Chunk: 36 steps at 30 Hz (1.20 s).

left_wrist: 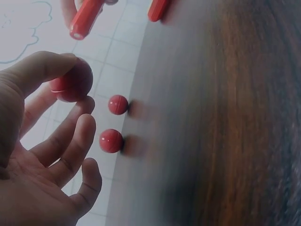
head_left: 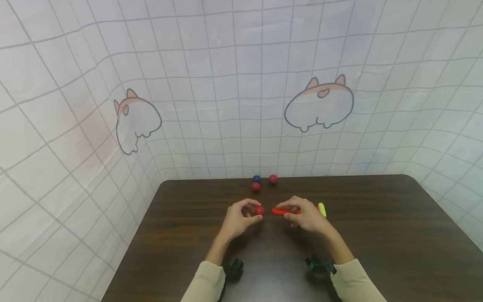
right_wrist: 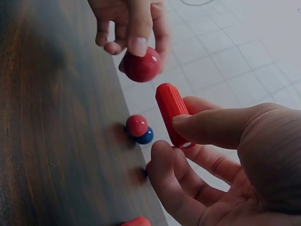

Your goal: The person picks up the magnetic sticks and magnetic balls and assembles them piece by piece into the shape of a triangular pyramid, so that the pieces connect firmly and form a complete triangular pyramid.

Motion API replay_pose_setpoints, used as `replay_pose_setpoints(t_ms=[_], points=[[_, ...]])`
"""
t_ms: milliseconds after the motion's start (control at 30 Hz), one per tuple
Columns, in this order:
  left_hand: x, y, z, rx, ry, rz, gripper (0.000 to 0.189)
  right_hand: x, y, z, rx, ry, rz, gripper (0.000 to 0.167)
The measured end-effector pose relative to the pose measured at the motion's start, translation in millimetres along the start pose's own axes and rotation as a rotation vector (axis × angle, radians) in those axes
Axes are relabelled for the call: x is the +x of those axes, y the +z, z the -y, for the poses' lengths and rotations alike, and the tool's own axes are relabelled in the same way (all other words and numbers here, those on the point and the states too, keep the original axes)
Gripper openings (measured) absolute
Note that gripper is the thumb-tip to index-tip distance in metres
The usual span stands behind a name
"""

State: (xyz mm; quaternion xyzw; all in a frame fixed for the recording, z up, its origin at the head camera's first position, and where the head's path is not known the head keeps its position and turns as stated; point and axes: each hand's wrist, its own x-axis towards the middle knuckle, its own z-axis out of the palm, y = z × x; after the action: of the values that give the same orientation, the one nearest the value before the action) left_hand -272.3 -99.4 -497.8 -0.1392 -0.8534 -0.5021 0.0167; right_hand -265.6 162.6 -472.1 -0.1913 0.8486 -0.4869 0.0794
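Pale sleeves (head_left: 206,281) and dark wrist devices (head_left: 235,269) are seen nearest, over a dark wood-grain table (head_left: 181,239). Ahead of them, a red ball (head_left: 259,210) is pinched by the left hand (head_left: 237,219) between thumb and fingertips, its remaining fingers being bent and held apart from the ball. No long axis can be assigned to the ball; a seam line is shown in the left wrist view. Just to its right, a ridged red rod (right_wrist: 170,113) is pinched by the right hand (head_left: 308,217) between thumb and fingers, above the table. The rod's long axis is noted as roughly left-to-right in the head view, one end being aimed at the ball; a gap is left between them. Beside the right hand, a yellow-green piece (head_left: 322,209) and a second red piece (left_wrist: 159,8) are partly hidden. Farther off, a blue ball (head_left: 256,178) is placed just behind a front red ball (head_left: 255,187), with another red ball (head_left: 273,179) to the right. A gridded white cloth (head_left: 211,84) is hung beyond.
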Motion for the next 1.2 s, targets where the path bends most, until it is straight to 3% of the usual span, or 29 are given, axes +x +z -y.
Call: replay_pose_setpoints(t_ms=[233,467,1200], points=[[-0.1,3.1,-3.8,-0.02,0.009,0.025,0.031,-1.3,4,1,-0.008,-0.002,-0.001,0.028],[-1.2,2.6,-9.2,-0.028,0.021,0.043,0.031,-0.5,6,7,-0.031,-0.066,-0.029,0.024],[-1.5,1.2,-5.3,0.037,0.02,0.158,0.032,2.6,17,7,-0.082,-0.059,-0.043,0.023]])
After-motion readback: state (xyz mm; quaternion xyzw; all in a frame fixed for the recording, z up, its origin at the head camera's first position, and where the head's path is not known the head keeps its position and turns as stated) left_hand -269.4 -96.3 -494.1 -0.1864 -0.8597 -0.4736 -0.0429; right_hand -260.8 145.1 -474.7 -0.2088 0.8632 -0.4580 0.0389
